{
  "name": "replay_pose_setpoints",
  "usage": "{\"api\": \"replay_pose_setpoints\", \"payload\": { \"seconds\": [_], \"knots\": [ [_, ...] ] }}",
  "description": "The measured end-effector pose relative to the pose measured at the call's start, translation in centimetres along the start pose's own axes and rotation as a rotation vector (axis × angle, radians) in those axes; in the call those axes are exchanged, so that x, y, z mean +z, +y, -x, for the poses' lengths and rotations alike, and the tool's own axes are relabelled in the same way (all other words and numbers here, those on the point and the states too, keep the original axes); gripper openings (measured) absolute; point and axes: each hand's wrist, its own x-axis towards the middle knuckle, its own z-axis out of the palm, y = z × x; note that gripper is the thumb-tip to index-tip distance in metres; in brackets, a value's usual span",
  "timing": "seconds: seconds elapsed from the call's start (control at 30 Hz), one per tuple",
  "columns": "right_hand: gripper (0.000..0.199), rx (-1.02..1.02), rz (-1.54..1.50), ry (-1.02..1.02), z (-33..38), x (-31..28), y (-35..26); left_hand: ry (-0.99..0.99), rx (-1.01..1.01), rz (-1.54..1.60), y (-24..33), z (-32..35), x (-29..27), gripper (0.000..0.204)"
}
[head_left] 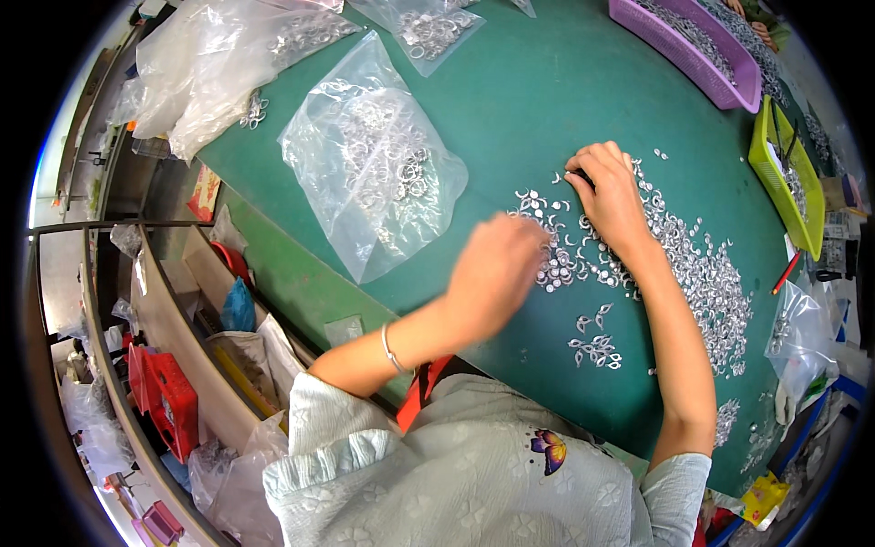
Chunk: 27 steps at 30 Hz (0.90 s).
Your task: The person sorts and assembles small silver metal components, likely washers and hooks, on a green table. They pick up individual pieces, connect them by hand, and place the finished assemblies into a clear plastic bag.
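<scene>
My left hand (499,269), smeared by motion, hangs over the left edge of a spread of small silvery metal pieces (558,264); its fingers cannot be made out. My right hand (609,193) rests at the upper part of the spread, its fingers bent together towards the thumb. Something dark shows between thumb and fingers, too small to name. Many of the pieces are crescent-shaped, others look round. Nearer to me lies a small separate group of leaf-shaped open metal pieces (597,351). A larger heap (706,283) of silvery pieces spreads to the right of my right forearm.
A clear plastic bag (383,182) of metal rings lies left on the green table (519,82). More bags (219,64) sit behind it. A purple basket (743,87) and a yellow-green basket (811,232) stand at right, near a red pen (786,273). Shelves with a red case (173,401) are at left.
</scene>
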Motion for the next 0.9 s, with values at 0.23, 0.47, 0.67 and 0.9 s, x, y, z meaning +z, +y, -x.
{"api": "replay_pose_setpoints", "payload": {
  "seconds": [0.23, 0.47, 0.67, 0.9],
  "knots": [
    [0.008, 0.257, -0.387, -0.119, 1.1, -3.1, -2.1, -0.091, -0.116, -0.089, -3.1, -1.2, -0.5, 0.023],
    [0.011, 0.195, -0.475, -0.646, 6.9, -7.9, -4.9, -0.145, -0.111, -0.158, -3.4, -1.0, -1.1, 0.023],
    [0.010, 0.132, -0.311, -0.559, 7.2, -8.3, -5.2, -0.134, -0.084, -0.202, -3.4, -1.2, -0.8, 0.019],
    [0.010, 0.041, -0.330, -0.101, 2.9, -3.0, -5.6, -0.159, -0.079, -0.239, -3.1, -1.2, -1.4, 0.013]
  ]
}}
